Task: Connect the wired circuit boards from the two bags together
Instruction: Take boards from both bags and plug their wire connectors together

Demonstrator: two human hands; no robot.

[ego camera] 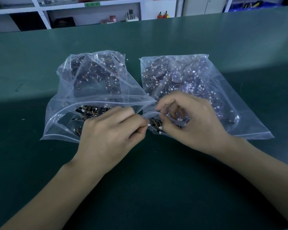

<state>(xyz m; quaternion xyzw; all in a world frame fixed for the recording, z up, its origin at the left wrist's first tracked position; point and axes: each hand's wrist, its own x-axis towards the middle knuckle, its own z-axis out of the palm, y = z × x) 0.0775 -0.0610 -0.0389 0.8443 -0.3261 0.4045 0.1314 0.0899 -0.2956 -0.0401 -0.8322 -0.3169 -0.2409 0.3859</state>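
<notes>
Seen at a green worktop [156, 39]: 2 clear bags [93, 90] of wired circuit boards, side by side, mouths open. Left hand [110, 135] pinching a small white plug [148, 125]; right hand [188, 123] curled round a wired board [155, 124] at the right bag's [206, 90] mouth. Likely risks: plugs mated crooked from poor alignment, thin wires snagging on neighbouring boards. Behind, white shelves [43, 15] and red bottles [162, 14], well apart. Crumpled plastic crowding both grips.
</notes>
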